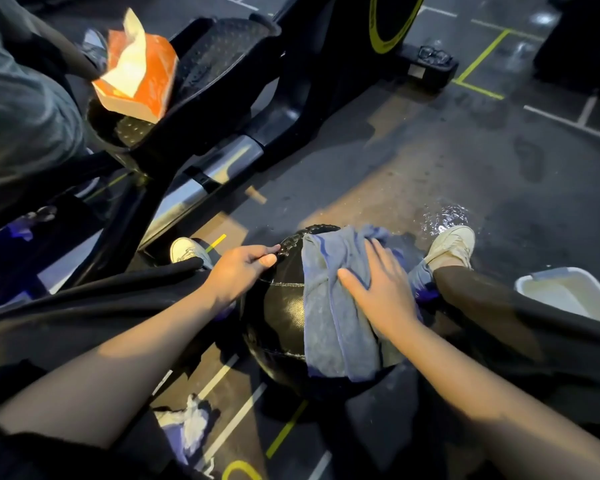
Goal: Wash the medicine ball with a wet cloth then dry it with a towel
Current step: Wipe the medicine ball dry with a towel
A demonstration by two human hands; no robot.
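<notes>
A black medicine ball (284, 306) rests on the floor between my legs, low in the middle of the view. A blue-grey cloth (329, 306) is draped over the ball's top and right side. My right hand (378, 289) lies flat on the cloth, fingers spread, pressing it onto the ball. My left hand (239, 268) grips the ball's stitched upper-left edge. A white crumpled cloth (191, 424) lies on the floor near my left knee.
A white basin (568, 292) stands at the right by my leg. A puddle (444, 220) wets the floor beyond my right shoe. A black exercise machine (222, 98) fills the upper left, with an orange tissue box (139, 71) on it. Another person sits at far left.
</notes>
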